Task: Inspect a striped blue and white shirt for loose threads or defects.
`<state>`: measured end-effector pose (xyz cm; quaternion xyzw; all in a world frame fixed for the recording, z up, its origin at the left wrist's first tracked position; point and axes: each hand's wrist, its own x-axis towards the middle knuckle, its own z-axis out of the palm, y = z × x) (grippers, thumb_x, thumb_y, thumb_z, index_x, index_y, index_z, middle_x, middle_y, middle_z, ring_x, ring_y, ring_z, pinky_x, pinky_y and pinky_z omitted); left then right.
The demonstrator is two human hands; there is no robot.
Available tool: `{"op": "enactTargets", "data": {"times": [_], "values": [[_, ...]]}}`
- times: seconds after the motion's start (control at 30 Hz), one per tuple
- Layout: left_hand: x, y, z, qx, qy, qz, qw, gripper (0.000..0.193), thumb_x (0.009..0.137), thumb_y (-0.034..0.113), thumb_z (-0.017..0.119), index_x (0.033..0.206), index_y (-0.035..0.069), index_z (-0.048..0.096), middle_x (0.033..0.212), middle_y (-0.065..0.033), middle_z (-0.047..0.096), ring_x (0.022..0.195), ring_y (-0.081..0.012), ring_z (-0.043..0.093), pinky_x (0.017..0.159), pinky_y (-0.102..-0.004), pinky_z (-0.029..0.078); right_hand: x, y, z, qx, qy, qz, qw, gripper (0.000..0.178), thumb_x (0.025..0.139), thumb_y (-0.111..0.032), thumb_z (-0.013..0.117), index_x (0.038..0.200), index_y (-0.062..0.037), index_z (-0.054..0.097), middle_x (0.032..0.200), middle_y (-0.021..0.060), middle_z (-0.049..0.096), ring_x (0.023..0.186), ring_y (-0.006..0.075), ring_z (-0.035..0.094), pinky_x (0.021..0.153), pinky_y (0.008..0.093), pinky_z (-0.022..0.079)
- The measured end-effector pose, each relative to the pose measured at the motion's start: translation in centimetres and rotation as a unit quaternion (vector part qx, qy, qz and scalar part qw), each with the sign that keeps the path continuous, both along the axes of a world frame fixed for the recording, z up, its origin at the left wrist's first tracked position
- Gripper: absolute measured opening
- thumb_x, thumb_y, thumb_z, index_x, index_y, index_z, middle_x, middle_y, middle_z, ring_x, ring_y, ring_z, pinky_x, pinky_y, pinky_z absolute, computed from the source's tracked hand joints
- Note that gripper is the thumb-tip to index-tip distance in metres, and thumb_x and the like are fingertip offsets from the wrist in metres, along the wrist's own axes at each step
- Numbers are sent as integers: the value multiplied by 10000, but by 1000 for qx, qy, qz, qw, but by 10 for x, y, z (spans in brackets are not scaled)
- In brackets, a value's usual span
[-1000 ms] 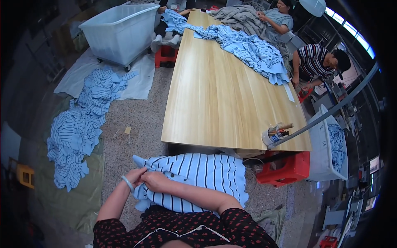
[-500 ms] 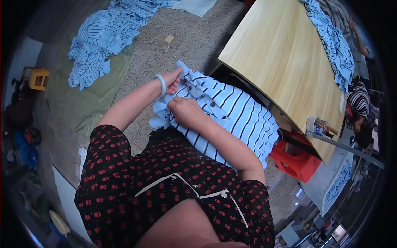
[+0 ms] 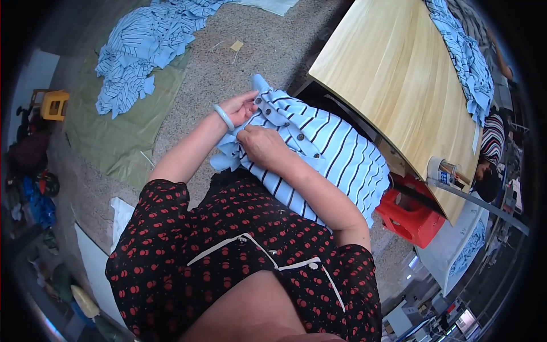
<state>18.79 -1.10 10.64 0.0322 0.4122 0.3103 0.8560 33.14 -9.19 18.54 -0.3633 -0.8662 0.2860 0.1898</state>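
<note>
The shirt (image 3: 342, 154), blue with dark stripes, is at the centre of the frame, spread over the wearer's lap and reaching right toward the table's underside. Its collar end points up and left; dark buttons (image 3: 301, 137) show along its front band.

The left hand (image 3: 240, 108), a pale bangle (image 3: 224, 117) at its wrist, pinches the band near the collar between thumb and curled fingers. The right hand (image 3: 263, 147), just below, is closed on a fold of the shirt; its fingertips are hidden. The right forearm lies across the shirt and covers part of it.

The table (image 3: 393, 74) fills the upper right, its near edge close beside the shirt. A red stool (image 3: 410, 214) stands under its lower corner, near the shirt's right end. A cup (image 3: 443, 171) of tools sits on that corner, and a grey bar (image 3: 484, 206) runs past it in front of a white bin (image 3: 456, 245). More striped cloth (image 3: 467, 62) lies along the table's far side; a co-worker (image 3: 491, 139) bends at the right rim.

At upper left, a pile (image 3: 145, 43) of striped garments lies partly on a green sheet (image 3: 108, 142), with a yellow stool (image 3: 55, 105) at far left.
</note>
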Motion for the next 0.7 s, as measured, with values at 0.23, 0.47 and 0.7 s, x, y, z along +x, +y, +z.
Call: {"op": "enactTargets", "data": {"times": [0.23, 0.47, 0.7], "values": [[-1, 2, -5, 12, -38, 6, 999, 106, 805, 100, 597, 854, 18, 550, 757, -70, 581, 625, -147, 568, 494, -183, 475, -5, 4, 4, -23, -23, 6, 999, 57, 701, -26, 508, 756, -18, 522, 730, 136, 554, 703, 307, 571, 597, 395, 466], [-20, -28, 55, 152, 97, -115, 977, 178, 821, 168, 578, 889, 4, 559, 854, -80, 594, 753, -130, 581, 636, -240, 487, 0, 24, 43, -8, 132, -63, 989, 191, 723, 11, 487, 906, -20, 534, 817, 181, 553, 748, 356, 558, 641, 402, 463], [-44, -55, 56, 219, 101, -255, 936, 183, 834, 129, 532, 944, -9, 582, 888, -40, 600, 776, -92, 566, 689, -229, 467, -4, 17, 36, -70, 52, -87, 992, 122, 733, -8, 517, 850, 12, 544, 815, 196, 547, 734, 367, 555, 646, 404, 461]]}}
